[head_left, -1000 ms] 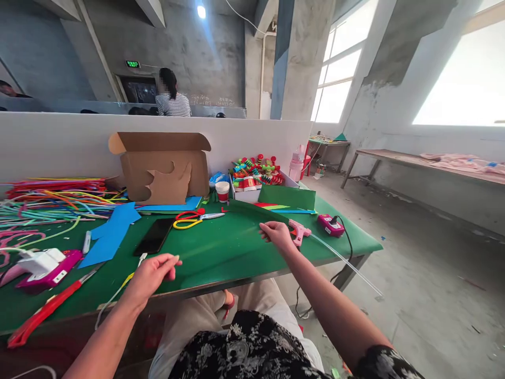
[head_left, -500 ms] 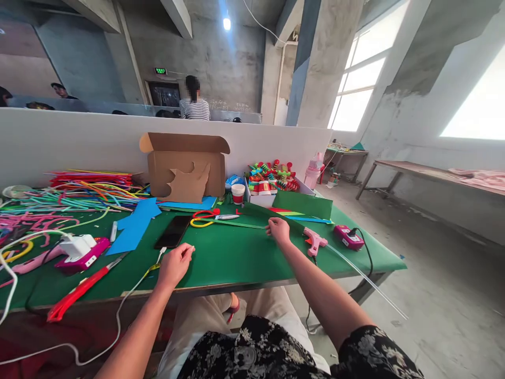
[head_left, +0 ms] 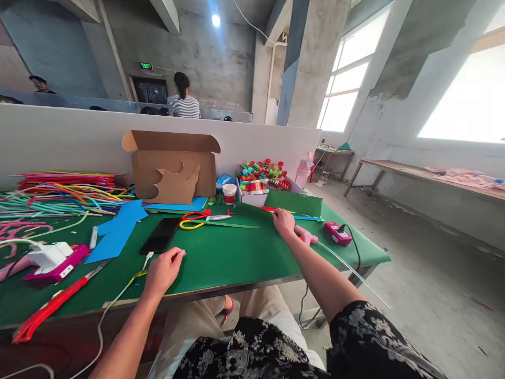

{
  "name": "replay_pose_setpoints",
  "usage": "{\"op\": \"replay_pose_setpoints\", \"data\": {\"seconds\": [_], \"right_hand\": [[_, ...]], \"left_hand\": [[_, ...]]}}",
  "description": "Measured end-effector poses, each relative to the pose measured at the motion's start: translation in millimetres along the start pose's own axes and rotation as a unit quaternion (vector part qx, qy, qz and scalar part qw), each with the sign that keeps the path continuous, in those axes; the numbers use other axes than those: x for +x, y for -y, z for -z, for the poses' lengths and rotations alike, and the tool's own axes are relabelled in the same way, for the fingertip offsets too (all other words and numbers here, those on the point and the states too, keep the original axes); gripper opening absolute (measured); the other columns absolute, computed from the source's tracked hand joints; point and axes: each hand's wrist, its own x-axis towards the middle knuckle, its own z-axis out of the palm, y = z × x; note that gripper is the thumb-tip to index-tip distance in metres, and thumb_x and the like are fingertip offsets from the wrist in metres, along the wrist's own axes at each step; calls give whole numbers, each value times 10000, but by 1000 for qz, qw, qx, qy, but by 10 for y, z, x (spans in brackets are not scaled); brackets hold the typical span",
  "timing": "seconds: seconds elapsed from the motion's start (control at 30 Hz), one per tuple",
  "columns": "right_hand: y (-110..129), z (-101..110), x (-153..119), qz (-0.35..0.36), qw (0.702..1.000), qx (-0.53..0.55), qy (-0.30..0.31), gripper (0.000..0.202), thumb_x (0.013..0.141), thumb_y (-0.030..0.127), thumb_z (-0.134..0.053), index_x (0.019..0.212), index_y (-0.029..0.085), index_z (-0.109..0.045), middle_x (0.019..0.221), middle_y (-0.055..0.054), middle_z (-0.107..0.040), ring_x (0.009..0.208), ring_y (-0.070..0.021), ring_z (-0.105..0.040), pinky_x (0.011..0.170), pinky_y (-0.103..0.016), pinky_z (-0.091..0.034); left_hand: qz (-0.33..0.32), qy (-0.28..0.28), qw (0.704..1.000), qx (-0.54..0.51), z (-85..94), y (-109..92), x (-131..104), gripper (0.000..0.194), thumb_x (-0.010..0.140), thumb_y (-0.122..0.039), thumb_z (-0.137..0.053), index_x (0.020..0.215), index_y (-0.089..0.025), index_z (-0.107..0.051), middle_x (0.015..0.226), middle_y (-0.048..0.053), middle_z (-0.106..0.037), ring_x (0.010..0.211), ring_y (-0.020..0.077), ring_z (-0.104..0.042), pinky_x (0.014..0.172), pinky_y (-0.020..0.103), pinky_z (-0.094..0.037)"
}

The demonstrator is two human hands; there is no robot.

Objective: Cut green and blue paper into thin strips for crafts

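Left hand sits curled closed, phone at twelve o'clock from it; right hand, grip too hidden to tell, has pink glue gun at four!

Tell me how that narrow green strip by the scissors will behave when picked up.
The green strip should feel light, being so narrow. It will probably sag, since it is long for its width. Its end by the scissors might catch on them.

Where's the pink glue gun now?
Head view: the glue gun lies on the table, right side, between the right hand and magenta power socket.
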Motion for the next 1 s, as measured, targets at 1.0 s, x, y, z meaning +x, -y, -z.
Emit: {"op": "replay_pose_setpoints", "data": {"seconds": [1.0], "right_hand": [[-931,331,608,40,980,-100,169,333,954,357,-599,1241,190,-589,1263,-91,-599,1058,-227,-622,884,-432,-546]], "left_hand": [[62,93,994,-20,-15,187,91,225,827,-434,-480,792,-289,-648,520,-73,-603,492,142,-504,534,230,-280]]}}
